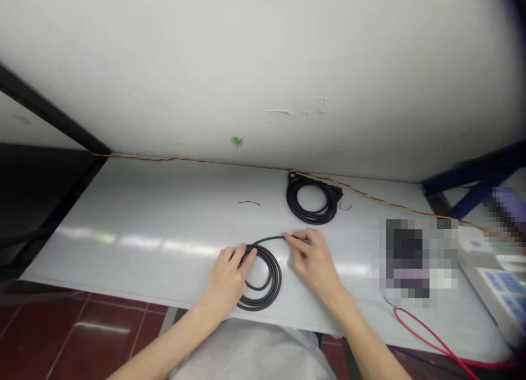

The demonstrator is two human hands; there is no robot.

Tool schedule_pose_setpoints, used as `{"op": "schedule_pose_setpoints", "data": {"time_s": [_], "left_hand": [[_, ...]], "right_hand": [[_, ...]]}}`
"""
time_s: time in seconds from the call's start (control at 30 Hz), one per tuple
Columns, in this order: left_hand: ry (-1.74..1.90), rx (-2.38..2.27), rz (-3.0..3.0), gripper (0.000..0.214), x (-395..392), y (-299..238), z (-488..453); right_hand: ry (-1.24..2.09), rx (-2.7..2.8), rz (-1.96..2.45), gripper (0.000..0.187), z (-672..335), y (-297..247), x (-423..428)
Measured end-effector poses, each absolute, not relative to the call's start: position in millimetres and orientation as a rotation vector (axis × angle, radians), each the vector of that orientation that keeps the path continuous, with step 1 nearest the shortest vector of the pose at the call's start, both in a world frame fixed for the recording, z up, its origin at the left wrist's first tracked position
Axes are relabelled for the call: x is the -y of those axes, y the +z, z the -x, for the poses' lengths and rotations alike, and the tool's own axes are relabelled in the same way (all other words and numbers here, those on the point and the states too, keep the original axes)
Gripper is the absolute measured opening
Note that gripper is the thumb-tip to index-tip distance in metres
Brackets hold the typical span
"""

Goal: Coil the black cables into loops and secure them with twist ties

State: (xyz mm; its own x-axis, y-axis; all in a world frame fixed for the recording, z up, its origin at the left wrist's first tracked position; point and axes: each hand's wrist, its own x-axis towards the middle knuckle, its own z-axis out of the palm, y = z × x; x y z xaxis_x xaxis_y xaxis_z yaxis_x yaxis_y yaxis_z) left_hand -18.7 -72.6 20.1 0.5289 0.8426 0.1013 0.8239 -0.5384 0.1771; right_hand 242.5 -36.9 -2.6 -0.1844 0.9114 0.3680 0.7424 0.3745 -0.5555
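Observation:
A black cable (273,278) lies in a loose coil near the front edge of the grey table. My left hand (230,270) grips the coil's upper left side, fingers over the top and thumb on the inner side. From the top of the coil, a length of the same cable runs right to my right hand (310,254), which pinches it between the fingertips. The cable's end is hidden in that hand. Behind my right hand lies a second coiled black cable (312,202) with dark connectors. A short thin black tie (250,203) lies left of it.
A curved thin wire (346,206) lies beside the second coil. Twisted red and yellow wires (361,192) run along the wall. At right are a pixelated patch, a pale machine (493,281) and a red cable (423,328). A dark frame (53,114) stands at left.

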Motion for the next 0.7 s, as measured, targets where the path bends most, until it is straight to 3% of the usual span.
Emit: {"op": "schedule_pose_setpoints", "data": {"time_s": [0.4, 0.7], "left_hand": [[0.541, -1.14, -2.605, 0.068, 35, 17, -1], [0.689, -1.28, -2.557, 0.062, 27, 11, -10]], "right_hand": [[0.48, 2.036, 1.366, 0.041, -229, 9, 59], [0.262, 1.957, 1.447, 0.031, -221, 0, 65]]}}
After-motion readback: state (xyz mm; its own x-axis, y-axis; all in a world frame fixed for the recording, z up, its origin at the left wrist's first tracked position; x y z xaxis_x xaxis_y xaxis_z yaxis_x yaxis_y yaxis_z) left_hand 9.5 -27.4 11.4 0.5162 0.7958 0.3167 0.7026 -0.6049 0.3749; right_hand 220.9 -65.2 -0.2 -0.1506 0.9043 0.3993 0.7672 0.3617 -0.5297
